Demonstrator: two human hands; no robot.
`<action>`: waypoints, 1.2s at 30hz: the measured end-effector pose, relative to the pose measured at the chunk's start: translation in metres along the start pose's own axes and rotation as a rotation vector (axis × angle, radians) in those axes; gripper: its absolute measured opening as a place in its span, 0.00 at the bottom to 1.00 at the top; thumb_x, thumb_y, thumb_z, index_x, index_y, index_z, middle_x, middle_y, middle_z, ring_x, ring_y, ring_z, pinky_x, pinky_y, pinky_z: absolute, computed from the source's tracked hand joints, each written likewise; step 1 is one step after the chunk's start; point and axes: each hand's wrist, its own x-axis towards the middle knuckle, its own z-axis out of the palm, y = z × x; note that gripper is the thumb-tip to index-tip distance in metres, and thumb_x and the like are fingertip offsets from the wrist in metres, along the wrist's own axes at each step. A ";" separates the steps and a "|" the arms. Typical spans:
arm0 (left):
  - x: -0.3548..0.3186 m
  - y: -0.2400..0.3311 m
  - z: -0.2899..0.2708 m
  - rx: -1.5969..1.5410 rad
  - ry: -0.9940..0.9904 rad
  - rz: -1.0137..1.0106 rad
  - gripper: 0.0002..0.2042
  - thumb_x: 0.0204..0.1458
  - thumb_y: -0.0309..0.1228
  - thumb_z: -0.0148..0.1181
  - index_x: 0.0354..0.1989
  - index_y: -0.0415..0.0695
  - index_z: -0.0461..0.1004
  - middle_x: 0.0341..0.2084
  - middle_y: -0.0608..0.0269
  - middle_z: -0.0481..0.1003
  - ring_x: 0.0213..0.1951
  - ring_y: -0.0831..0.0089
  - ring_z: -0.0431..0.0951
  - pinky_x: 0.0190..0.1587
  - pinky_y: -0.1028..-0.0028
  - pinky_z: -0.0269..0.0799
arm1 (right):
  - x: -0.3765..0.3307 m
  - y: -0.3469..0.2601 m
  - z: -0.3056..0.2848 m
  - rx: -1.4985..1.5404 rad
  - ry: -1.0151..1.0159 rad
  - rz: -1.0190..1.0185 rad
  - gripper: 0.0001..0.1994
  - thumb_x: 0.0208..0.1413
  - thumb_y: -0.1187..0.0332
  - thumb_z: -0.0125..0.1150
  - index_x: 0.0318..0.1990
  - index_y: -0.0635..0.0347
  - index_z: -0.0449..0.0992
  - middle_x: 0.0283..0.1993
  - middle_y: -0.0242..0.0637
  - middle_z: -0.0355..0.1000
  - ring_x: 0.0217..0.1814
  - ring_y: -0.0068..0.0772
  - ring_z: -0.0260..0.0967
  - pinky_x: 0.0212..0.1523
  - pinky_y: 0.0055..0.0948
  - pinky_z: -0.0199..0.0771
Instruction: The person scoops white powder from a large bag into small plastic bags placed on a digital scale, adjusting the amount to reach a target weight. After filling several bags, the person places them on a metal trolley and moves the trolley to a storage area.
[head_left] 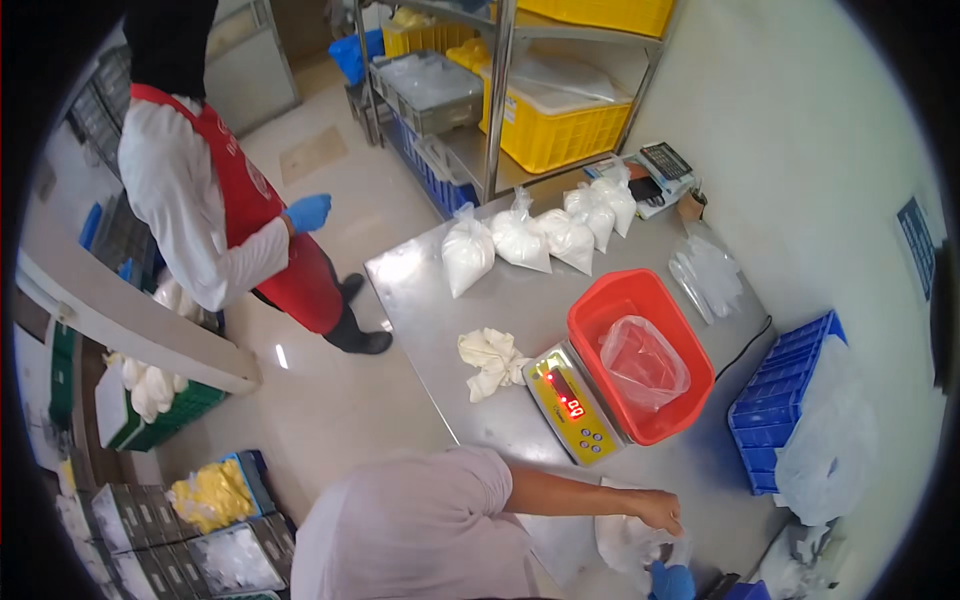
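Hand, right (658,508): bare, fingers clenched on the neck of a white plastic bag (628,540) at the steel worktop's (420,285) near edge, beside the scale (572,402). Left hand (672,581): blue-gloved, under the bag; grip cannot be told. Red tub (600,320) sits on the scale, lined for filling.

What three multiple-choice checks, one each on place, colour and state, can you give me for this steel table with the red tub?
1. Where does the red plastic tub sit?
A on the yellow digital scale
B on the floor
C on a shelf rack

2. What colour is the slotted plastic crate to the right of the steel table?
A green
B blue
C yellow

3. What state is the scale's display in?
A dark
B covered by a cloth
C lit red

Answers: A, the tub rests on the scale's platform. B, the crate's slotted walls are blue. C, red digits glow on the display.
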 end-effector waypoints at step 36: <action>-0.014 -0.033 -0.008 0.028 -0.012 0.159 0.25 0.50 0.34 0.64 0.56 0.38 0.68 0.50 0.47 0.72 0.56 0.61 0.70 0.60 0.68 0.61 | -0.054 0.035 -0.049 -0.036 0.123 0.073 0.06 0.47 0.68 0.58 0.27 0.59 0.80 0.28 0.49 0.76 0.32 0.50 0.76 0.32 0.42 0.75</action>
